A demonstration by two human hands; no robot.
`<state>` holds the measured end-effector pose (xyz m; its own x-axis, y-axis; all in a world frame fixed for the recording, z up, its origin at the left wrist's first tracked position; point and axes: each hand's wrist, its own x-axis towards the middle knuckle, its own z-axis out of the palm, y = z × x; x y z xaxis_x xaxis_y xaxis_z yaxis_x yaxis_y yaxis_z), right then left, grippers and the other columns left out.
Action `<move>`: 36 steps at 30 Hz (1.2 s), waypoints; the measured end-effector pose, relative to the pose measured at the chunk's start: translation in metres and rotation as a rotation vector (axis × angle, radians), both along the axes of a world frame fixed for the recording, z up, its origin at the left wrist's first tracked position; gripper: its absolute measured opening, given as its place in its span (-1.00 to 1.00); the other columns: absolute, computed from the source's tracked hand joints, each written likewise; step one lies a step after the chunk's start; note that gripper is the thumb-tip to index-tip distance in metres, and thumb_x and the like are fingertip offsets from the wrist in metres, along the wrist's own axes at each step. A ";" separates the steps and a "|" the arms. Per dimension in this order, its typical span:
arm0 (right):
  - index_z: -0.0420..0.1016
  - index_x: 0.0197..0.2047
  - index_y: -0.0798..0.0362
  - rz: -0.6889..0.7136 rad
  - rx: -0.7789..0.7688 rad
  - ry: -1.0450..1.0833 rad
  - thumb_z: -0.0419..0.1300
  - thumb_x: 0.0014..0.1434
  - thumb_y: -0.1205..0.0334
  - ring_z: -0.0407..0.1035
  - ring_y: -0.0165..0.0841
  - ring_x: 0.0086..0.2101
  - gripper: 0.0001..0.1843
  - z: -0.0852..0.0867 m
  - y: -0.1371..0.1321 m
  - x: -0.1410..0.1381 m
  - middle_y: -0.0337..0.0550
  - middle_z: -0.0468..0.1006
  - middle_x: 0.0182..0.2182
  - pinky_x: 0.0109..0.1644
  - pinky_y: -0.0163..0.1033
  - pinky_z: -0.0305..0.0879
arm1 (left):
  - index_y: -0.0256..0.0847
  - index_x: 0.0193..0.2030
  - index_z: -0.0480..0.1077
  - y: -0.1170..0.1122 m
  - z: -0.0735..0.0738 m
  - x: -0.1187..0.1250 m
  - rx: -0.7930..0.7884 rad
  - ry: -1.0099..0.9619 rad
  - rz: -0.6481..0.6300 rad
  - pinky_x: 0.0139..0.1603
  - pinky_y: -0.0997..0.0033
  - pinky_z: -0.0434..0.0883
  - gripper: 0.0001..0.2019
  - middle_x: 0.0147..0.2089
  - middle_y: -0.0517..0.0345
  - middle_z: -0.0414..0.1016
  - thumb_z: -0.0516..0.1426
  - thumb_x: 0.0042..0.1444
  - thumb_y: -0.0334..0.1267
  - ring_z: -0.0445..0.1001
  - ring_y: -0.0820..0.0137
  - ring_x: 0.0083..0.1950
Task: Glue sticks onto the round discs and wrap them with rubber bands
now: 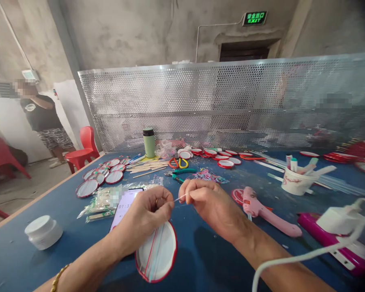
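Note:
A short stretch of pale thread (180,198) spans the gap between my two hands. My left hand (153,209) pinches one end of it between thumb and forefinger. At the other end, the thumb and fingertips of my right hand (208,200) are closed on it. Below my left hand is a round white disc (166,255) with a red rim, red and pale blue threads running across its face. My fingers cover its top edge, so I cannot tell whether they grip it. A phone (121,209) lies partly behind my left hand.
Right: a pink glue gun (270,217), a magenta power strip (313,229) with a white cable (280,257), a paper cup (298,182) of pens. Left: a white jar (43,232), red-rimmed discs (87,188). Behind: pliers (176,177), thread scraps (208,175), a green tumbler (149,145), a perforated metal screen (170,101).

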<state>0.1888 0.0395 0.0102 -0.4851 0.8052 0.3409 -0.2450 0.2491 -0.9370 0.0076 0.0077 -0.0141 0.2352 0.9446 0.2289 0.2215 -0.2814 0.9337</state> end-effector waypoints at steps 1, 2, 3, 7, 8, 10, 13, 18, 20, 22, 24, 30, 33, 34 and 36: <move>0.40 -0.60 0.04 0.020 -0.008 0.039 0.07 -0.05 0.32 0.34 -0.36 -0.35 -0.84 0.001 -0.002 0.000 -0.17 0.46 -0.47 -0.15 -0.23 0.35 | -0.22 -0.39 0.26 0.000 0.001 0.000 -0.012 -0.014 -0.007 -0.60 0.59 -0.05 -0.82 -0.58 0.35 0.08 0.06 0.19 -0.20 -0.03 0.58 -0.56; 0.37 -0.61 0.03 0.032 -0.016 0.075 0.06 -0.05 0.30 0.35 -0.33 -0.35 -0.84 0.001 -0.003 0.000 -0.16 0.45 -0.48 -0.14 -0.20 0.36 | -0.22 -0.40 0.25 0.000 0.002 0.000 -0.016 -0.022 -0.010 -0.60 0.59 -0.05 -0.82 -0.58 0.35 0.09 0.06 0.19 -0.20 -0.03 0.58 -0.56; 0.34 -0.61 0.02 0.033 -0.021 0.107 0.05 -0.03 0.26 0.36 -0.31 -0.35 -0.83 0.002 -0.004 0.001 -0.15 0.44 -0.49 -0.14 -0.17 0.37 | -0.22 -0.40 0.26 0.000 0.002 0.000 -0.017 -0.026 -0.010 -0.60 0.59 -0.04 -0.83 -0.58 0.34 0.10 0.06 0.18 -0.22 -0.02 0.59 -0.56; 0.41 -0.56 0.02 0.054 -0.042 0.157 0.06 0.06 0.16 0.40 -0.30 -0.39 -0.77 0.000 -0.005 0.002 -0.15 0.47 -0.55 -0.16 -0.12 0.40 | -0.22 -0.37 0.28 0.000 0.000 0.001 0.000 -0.029 -0.010 -0.61 0.59 -0.05 -0.88 -0.59 0.35 0.11 0.07 0.16 -0.27 -0.02 0.59 -0.57; 0.47 -0.51 0.03 0.078 -0.061 0.138 0.08 0.08 0.16 0.41 -0.32 -0.41 -0.77 -0.001 -0.005 0.002 -0.17 0.48 -0.56 -0.19 -0.14 0.40 | -0.23 -0.37 0.29 0.000 0.000 0.002 0.004 -0.030 -0.015 -0.61 0.58 -0.06 -0.87 -0.60 0.36 0.10 0.08 0.17 -0.25 -0.02 0.59 -0.57; 0.58 -0.37 0.05 0.124 -0.095 0.078 0.17 0.10 0.16 0.40 -0.38 -0.46 -0.80 -0.003 -0.004 0.003 -0.19 0.52 -0.54 -0.28 -0.21 0.39 | -0.24 -0.37 0.30 -0.001 0.002 0.003 0.010 -0.038 -0.026 -0.60 0.57 -0.05 -0.83 -0.58 0.34 0.11 0.09 0.19 -0.20 -0.01 0.59 -0.56; 0.60 -0.05 0.01 0.110 -0.104 -0.004 0.27 0.12 0.16 0.36 -0.48 -0.54 -0.69 -0.004 0.000 0.006 -0.18 0.60 -0.43 -0.50 -0.36 0.31 | -0.24 -0.35 0.32 -0.001 0.003 0.003 0.060 -0.049 0.027 -0.57 0.56 -0.01 -0.79 -0.54 0.30 0.16 0.08 0.21 -0.14 0.03 0.57 -0.53; 0.45 0.18 0.01 -0.036 -0.054 -0.191 0.33 0.10 0.05 0.32 -0.53 -0.63 -0.42 -0.003 0.002 0.009 -0.09 0.62 -0.31 -0.71 -0.46 0.17 | -0.18 -0.13 0.29 0.010 0.000 -0.002 0.154 -0.086 0.250 -0.60 0.56 -0.03 -0.76 -0.58 0.38 0.04 0.02 0.26 -0.05 -0.01 0.56 -0.58; 0.44 0.19 -0.01 -0.019 -0.050 -0.300 0.37 0.05 0.04 0.34 -0.54 -0.62 -0.36 -0.006 -0.002 0.005 -0.08 0.61 -0.24 -0.71 -0.47 0.17 | -0.18 -0.13 0.28 0.012 0.000 -0.003 0.202 -0.065 0.308 -0.60 0.56 0.01 -0.76 -0.58 0.39 0.06 -0.01 0.28 -0.05 0.02 0.55 -0.59; 0.46 0.18 -0.05 0.007 -0.028 -0.389 0.39 0.02 0.08 0.33 -0.54 -0.60 -0.37 -0.011 -0.006 -0.002 -0.15 0.59 -0.29 -0.68 -0.48 0.17 | -0.18 -0.15 0.27 0.013 0.001 -0.003 0.264 0.000 0.358 -0.58 0.55 0.05 -0.76 -0.57 0.37 0.12 -0.04 0.30 -0.06 0.09 0.54 -0.58; 0.50 0.14 -0.07 0.012 0.031 -0.425 0.38 0.04 0.13 0.29 -0.55 -0.61 -0.44 -0.013 -0.011 -0.009 -0.28 0.53 -0.47 -0.65 -0.48 0.16 | -0.19 -0.15 0.28 0.011 0.002 -0.002 0.318 0.088 0.397 -0.55 0.54 0.09 -0.75 -0.54 0.34 0.19 -0.07 0.32 -0.07 0.15 0.53 -0.55; 0.61 -0.06 -0.04 0.011 0.148 -0.417 0.30 0.13 0.23 0.21 -0.53 -0.56 -0.73 -0.012 -0.017 -0.017 -0.38 0.40 -0.56 -0.53 -0.45 0.14 | -0.19 -0.08 0.27 0.008 -0.001 0.002 0.325 0.173 0.403 -0.52 0.53 0.11 -0.72 -0.51 0.32 0.26 -0.10 0.33 -0.06 0.18 0.52 -0.54; 0.64 -0.22 0.04 -0.027 0.213 -0.434 0.27 0.16 0.21 0.23 -0.49 -0.48 -0.85 -0.016 -0.016 -0.018 -0.32 0.46 -0.48 -0.42 -0.40 0.20 | -0.19 -0.08 0.26 0.009 -0.002 0.004 0.319 0.152 0.428 -0.53 0.53 0.10 -0.72 -0.54 0.36 0.19 -0.09 0.32 -0.04 0.15 0.52 -0.55; 0.64 -0.25 0.05 -0.044 0.223 -0.440 0.25 0.17 0.20 0.24 -0.47 -0.47 -0.85 -0.017 -0.016 -0.019 -0.30 0.48 -0.47 -0.40 -0.39 0.21 | -0.20 -0.08 0.26 0.009 -0.002 0.004 0.322 0.152 0.435 -0.54 0.53 0.11 -0.71 -0.54 0.36 0.18 -0.09 0.32 -0.03 0.14 0.52 -0.55; 0.64 -0.24 0.05 -0.072 0.231 -0.447 0.23 0.19 0.17 0.26 -0.45 -0.46 -0.82 -0.021 -0.015 -0.020 -0.28 0.50 -0.46 -0.39 -0.37 0.23 | -0.20 -0.08 0.27 0.009 -0.002 0.005 0.335 0.152 0.442 -0.52 0.53 0.12 -0.70 -0.52 0.34 0.20 -0.08 0.32 -0.02 0.16 0.52 -0.53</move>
